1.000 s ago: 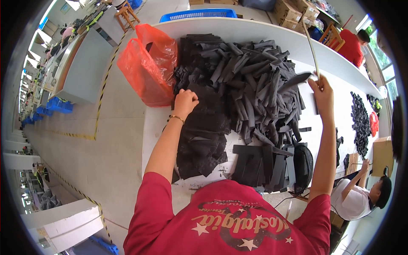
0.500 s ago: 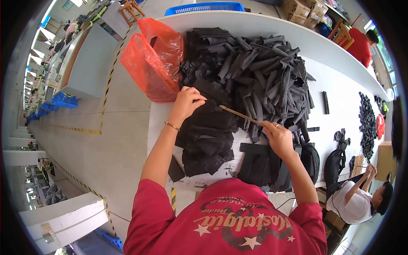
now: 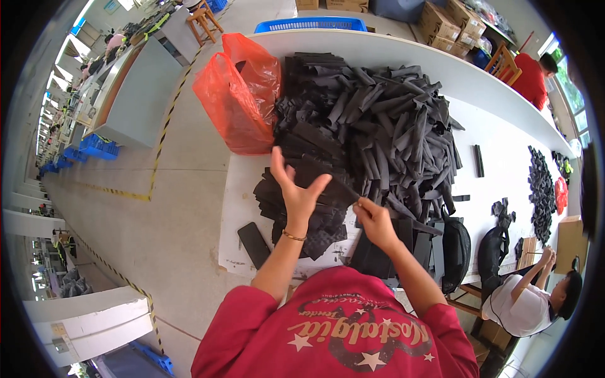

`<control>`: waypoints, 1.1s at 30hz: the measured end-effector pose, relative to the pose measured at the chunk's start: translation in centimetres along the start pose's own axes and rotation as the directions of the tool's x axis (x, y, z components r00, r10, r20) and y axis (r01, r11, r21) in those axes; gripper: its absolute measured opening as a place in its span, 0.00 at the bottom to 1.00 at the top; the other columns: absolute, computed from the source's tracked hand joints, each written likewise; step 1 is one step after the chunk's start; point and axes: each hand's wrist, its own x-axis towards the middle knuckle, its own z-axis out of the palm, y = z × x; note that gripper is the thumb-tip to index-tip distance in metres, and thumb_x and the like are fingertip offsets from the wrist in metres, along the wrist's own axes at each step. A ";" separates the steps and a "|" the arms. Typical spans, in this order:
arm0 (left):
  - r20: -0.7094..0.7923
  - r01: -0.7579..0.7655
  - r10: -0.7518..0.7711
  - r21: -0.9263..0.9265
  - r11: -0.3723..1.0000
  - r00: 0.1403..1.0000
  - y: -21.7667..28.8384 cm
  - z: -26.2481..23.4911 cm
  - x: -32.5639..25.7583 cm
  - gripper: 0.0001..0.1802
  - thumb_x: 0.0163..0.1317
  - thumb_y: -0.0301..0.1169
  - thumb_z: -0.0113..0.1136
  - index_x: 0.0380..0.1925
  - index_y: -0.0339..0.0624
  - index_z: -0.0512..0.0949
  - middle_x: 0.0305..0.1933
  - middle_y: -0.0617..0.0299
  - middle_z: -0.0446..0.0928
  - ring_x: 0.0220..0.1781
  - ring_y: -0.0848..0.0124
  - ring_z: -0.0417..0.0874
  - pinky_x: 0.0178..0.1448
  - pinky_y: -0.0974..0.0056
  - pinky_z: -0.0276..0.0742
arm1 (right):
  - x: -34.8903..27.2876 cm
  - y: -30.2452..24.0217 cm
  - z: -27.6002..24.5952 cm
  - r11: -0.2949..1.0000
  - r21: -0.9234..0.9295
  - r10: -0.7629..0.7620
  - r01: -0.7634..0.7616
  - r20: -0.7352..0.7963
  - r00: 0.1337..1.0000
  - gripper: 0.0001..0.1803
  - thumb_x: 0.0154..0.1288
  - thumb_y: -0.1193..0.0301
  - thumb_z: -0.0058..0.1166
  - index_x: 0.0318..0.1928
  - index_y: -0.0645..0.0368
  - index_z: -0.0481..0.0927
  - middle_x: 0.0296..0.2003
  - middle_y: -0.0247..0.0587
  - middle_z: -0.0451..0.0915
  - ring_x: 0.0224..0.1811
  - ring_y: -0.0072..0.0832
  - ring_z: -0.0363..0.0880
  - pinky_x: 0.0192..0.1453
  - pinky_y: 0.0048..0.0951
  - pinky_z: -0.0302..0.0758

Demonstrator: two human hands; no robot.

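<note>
Head view: from my remote seat I see the left hand [image 3: 297, 196] spread, thumb apart, over layered black fabric pieces [image 3: 321, 217] near the left edge of the tabletop [image 3: 238, 205]; whether it touches them I can't tell. The right hand [image 3: 377, 223] has its fingers closed on the end of a black fabric strip [image 3: 340, 189], which lies across those pieces. A red plastic bag [image 3: 242, 101] crowds the far-left corner. To the right of the heaped dark strips [image 3: 403, 126], I have open room toward the far edge.
</note>
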 end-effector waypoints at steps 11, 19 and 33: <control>0.053 0.631 -0.836 -0.683 0.368 0.546 -2.5 1.8 -6.6 0.12 0.63 0.36 0.64 0.36 0.37 0.79 0.26 0.60 0.78 0.27 0.64 0.82 0.32 0.63 0.78 | -4.0 -0.2 5.6 0.992 -0.124 -0.019 -0.005 -0.192 0.981 0.06 0.65 0.74 0.54 0.36 0.65 0.76 0.22 0.58 0.76 0.25 0.52 0.78 0.27 0.41 0.72; -0.026 0.639 -0.852 -0.650 0.412 0.523 -5.4 0.5 -6.6 0.13 0.60 0.37 0.67 0.30 0.37 0.79 0.20 0.61 0.75 0.13 0.76 0.69 0.15 0.73 0.57 | -10.3 1.0 2.6 0.987 -0.114 0.112 -0.113 -0.013 0.994 0.06 0.65 0.73 0.55 0.36 0.65 0.78 0.20 0.55 0.75 0.18 0.42 0.76 0.24 0.35 0.70; 0.051 0.500 -0.906 -0.846 0.184 0.420 -4.7 1.9 -4.3 0.20 0.73 0.47 0.46 0.30 0.44 0.74 0.16 0.68 0.68 0.11 0.79 0.59 0.17 0.73 0.54 | -10.9 -1.7 -1.0 0.931 -0.361 -0.128 0.054 -0.183 0.975 0.12 0.58 0.70 0.66 0.35 0.61 0.76 0.15 0.39 0.71 0.14 0.22 0.70 0.20 0.26 0.66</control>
